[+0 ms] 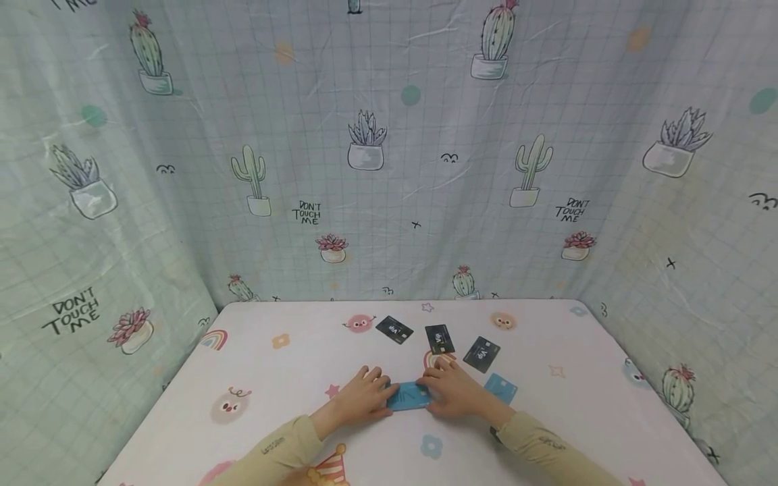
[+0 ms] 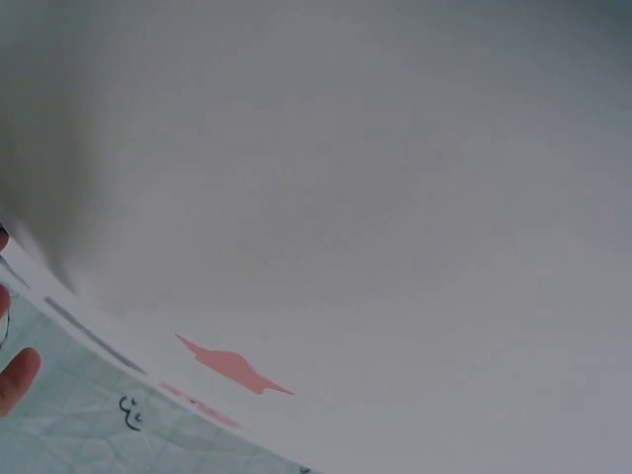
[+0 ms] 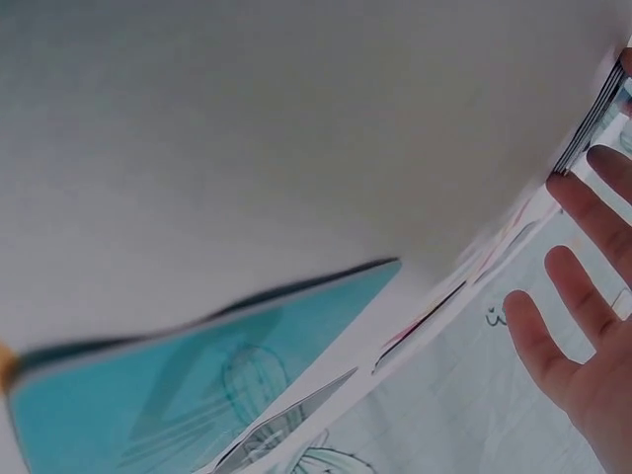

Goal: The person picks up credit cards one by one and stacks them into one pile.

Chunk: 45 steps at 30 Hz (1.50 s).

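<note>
A stack of cards with a blue one on top (image 1: 408,398) lies on the table between both hands. My left hand (image 1: 361,397) holds its left end, with thumb and fingers at the edge. At the right end my right hand (image 1: 454,390) pinches it the same way. Seen edge-on in the right wrist view, the stack (image 3: 591,117) shows several layers near the fingertips (image 3: 563,188). Only a few left fingertips (image 2: 18,380) enter the left wrist view. Right of the right hand lies a loose blue card (image 1: 502,387), partly hidden by that wrist.
Three black cards lie beyond the hands: one at left (image 1: 394,329), one in the middle (image 1: 439,339), one at right (image 1: 482,354). Another dark card (image 1: 495,435) peeks from under the right sleeve. A patterned curtain (image 1: 389,256) surrounds the white printed table (image 1: 273,378).
</note>
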Motion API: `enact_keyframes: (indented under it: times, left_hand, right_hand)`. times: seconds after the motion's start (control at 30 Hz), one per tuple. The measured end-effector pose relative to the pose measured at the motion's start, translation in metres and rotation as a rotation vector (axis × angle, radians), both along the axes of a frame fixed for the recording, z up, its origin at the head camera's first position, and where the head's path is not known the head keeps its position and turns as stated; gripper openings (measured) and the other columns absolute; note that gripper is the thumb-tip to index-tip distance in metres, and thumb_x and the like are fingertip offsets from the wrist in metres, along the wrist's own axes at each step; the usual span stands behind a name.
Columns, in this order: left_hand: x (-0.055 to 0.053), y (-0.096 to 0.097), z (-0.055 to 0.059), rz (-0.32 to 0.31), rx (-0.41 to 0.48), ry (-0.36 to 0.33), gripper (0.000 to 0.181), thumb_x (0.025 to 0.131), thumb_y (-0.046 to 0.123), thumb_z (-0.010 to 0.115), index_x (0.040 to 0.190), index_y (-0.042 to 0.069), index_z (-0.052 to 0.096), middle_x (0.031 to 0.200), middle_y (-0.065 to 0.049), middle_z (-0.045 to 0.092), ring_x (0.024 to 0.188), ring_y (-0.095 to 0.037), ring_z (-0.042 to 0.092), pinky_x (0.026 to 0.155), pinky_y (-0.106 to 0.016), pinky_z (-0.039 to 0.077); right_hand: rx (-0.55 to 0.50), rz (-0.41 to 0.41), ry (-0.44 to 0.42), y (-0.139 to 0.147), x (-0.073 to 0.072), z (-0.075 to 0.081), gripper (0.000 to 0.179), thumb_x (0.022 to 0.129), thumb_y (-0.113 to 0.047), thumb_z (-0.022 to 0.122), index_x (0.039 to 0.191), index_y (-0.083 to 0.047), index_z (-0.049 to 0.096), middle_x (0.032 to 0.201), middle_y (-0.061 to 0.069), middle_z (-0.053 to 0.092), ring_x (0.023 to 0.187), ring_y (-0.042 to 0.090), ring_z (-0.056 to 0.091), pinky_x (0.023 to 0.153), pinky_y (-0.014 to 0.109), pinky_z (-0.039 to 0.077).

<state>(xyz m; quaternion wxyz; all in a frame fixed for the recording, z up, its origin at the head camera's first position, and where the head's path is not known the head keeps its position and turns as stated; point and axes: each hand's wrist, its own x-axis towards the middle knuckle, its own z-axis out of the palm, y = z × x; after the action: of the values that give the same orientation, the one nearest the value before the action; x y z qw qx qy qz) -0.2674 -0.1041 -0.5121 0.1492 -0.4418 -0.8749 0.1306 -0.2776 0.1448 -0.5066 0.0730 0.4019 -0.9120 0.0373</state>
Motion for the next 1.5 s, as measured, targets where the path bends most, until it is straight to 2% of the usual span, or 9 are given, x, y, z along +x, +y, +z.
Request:
enact_keyframes:
  times: [0.27, 0.5, 0.8, 1.03, 1.2, 1.37, 1.5]
  left_hand:
    - [-0.002, -0.001, -0.003, -0.02, 0.047, -0.008, 0.05, 0.084, 0.053, 0.05, 0.123, 0.021, 0.051, 0.108, 0.003, 0.059, 0.1, -0.015, 0.047, 0.086, -0.038, 0.042]
    - [-0.002, 0.0, -0.001, -0.01, 0.049, -0.015, 0.051, 0.083, 0.054, 0.049, 0.123, 0.022, 0.051, 0.11, 0.004, 0.058, 0.102, -0.016, 0.047, 0.086, -0.039, 0.043]
    - [-0.001, 0.001, -0.001, 0.003, 0.049, -0.022, 0.052, 0.083, 0.053, 0.051, 0.123, 0.021, 0.05, 0.11, 0.003, 0.058, 0.101, -0.016, 0.047, 0.087, -0.038, 0.043]
    - [0.004, 0.004, 0.002, 0.016, 0.096, -0.04, 0.052, 0.082, 0.05, 0.054, 0.124, 0.019, 0.05, 0.114, 0.0, 0.056, 0.102, -0.017, 0.046, 0.085, -0.037, 0.039]
    - [0.007, 0.008, 0.003, -0.004, 0.109, -0.005, 0.049, 0.084, 0.048, 0.052, 0.124, 0.02, 0.05, 0.116, 0.001, 0.054, 0.1, -0.016, 0.045, 0.084, -0.035, 0.038]
    - [0.01, 0.012, 0.006, -0.022, 0.138, 0.05, 0.045, 0.084, 0.044, 0.054, 0.122, 0.02, 0.051, 0.114, 0.001, 0.054, 0.098, -0.015, 0.044, 0.081, -0.033, 0.038]
    - [0.018, 0.019, 0.011, -0.019, 0.19, 0.059, 0.043, 0.084, 0.042, 0.055, 0.12, 0.018, 0.053, 0.112, 0.002, 0.055, 0.097, -0.015, 0.045, 0.079, -0.033, 0.038]
  right_hand:
    - [-0.01, -0.019, -0.028, -0.001, 0.002, 0.001, 0.048, 0.076, -0.042, 0.062, 0.12, -0.024, 0.054, 0.113, -0.008, 0.056, 0.094, 0.011, 0.04, 0.084, 0.035, 0.039]
    - [-0.018, -0.008, 0.002, 0.0, 0.0, -0.003, 0.049, 0.076, -0.043, 0.063, 0.119, -0.024, 0.053, 0.112, -0.007, 0.056, 0.094, 0.012, 0.04, 0.08, 0.035, 0.039]
    - [-0.01, -0.028, -0.055, 0.002, 0.002, -0.004, 0.051, 0.078, -0.041, 0.06, 0.125, -0.024, 0.049, 0.113, -0.004, 0.053, 0.102, 0.016, 0.043, 0.086, 0.04, 0.041]
    - [-0.043, -0.04, -0.13, 0.009, 0.006, -0.004, 0.053, 0.079, -0.039, 0.061, 0.127, -0.024, 0.046, 0.117, -0.002, 0.051, 0.111, 0.021, 0.043, 0.092, 0.046, 0.04]
    - [-0.064, -0.064, -0.165, 0.016, 0.009, -0.003, 0.052, 0.079, -0.038, 0.061, 0.128, -0.026, 0.045, 0.118, -0.003, 0.05, 0.108, 0.019, 0.043, 0.092, 0.044, 0.04]
    - [-0.079, -0.073, -0.128, 0.023, 0.012, 0.0, 0.051, 0.078, -0.037, 0.063, 0.126, -0.025, 0.047, 0.115, -0.004, 0.051, 0.104, 0.017, 0.044, 0.089, 0.041, 0.042]
    - [-0.093, -0.061, -0.086, 0.031, 0.018, 0.004, 0.05, 0.077, -0.035, 0.065, 0.123, -0.023, 0.05, 0.112, -0.004, 0.052, 0.099, 0.015, 0.044, 0.086, 0.039, 0.043]
